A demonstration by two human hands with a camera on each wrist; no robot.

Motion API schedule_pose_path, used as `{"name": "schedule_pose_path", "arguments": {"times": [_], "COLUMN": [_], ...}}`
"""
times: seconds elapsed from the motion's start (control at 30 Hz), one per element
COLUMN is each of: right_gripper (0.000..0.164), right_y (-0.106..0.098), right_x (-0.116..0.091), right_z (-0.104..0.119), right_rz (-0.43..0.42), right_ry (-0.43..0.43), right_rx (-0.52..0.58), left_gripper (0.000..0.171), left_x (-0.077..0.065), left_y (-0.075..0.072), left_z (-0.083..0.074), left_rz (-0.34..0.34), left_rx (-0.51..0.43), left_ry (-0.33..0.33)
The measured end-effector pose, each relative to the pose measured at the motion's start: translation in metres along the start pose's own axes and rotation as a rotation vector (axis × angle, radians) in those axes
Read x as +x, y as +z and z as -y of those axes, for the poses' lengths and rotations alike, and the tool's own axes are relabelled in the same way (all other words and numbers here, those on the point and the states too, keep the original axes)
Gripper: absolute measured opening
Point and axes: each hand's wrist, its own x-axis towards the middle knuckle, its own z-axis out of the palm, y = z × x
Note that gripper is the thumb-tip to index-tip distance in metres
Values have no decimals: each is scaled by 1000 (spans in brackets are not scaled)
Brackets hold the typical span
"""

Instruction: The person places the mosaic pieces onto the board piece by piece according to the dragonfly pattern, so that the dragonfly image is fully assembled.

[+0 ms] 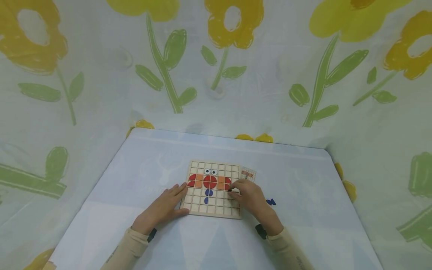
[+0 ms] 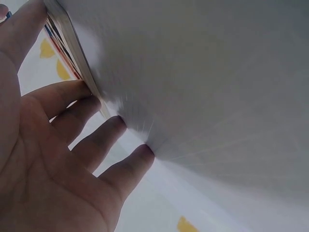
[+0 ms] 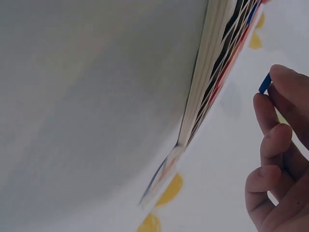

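Observation:
A square wooden grid board [image 1: 219,210] lies on the table with a picture of colored tiles in it. Two eye tiles [image 1: 210,172] sit above a red circle [image 1: 210,182], flanked by orange tiles [image 1: 199,180] and red rounded tiles; blue half-round tiles [image 1: 209,192] lie below. My left hand [image 1: 162,206] rests at the board's left edge, fingers extended and touching it. Over the board's right side, my right hand [image 1: 251,197] pinches a small blue tile [image 3: 264,83] between thumb and index finger, raised off the board. Its exact shape is hidden by the fingertips.
A small pattern card [image 1: 248,174] lies by the board's upper right corner, partly behind my right hand. Loose blue tiles [image 1: 271,202] lie on the table [image 1: 297,232] right of that hand. A flower-printed curtain [image 1: 256,101] surrounds the table's back and sides.

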Motion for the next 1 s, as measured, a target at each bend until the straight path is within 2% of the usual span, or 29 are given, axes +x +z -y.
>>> {"name": "schedule_pose_path", "arguments": {"times": [0.27, 0.5, 0.67, 0.8, 1.0], "right_gripper": [17, 16, 11, 9, 8], "right_y": [13, 22, 30, 33, 33], "right_x": [5, 10, 15, 17, 17], "right_z": [22, 45, 52, 53, 53], "right_rz": [26, 151, 211, 231, 210], "right_ry": [-88, -72, -76, -81, -130], "right_rx": [22, -34, -80, -99, -92], "left_gripper": [88, 87, 86, 87, 85], "left_x": [-2, -1, 0, 0, 1], "left_y": [-1, -2, -3, -3, -2], "left_z": [-2, -1, -1, -1, 2], "left_rz": [4, 4, 8, 11, -1], "left_rx": [-4, -1, -8, -8, 8], "left_ry": [6, 11, 18, 21, 37]}}
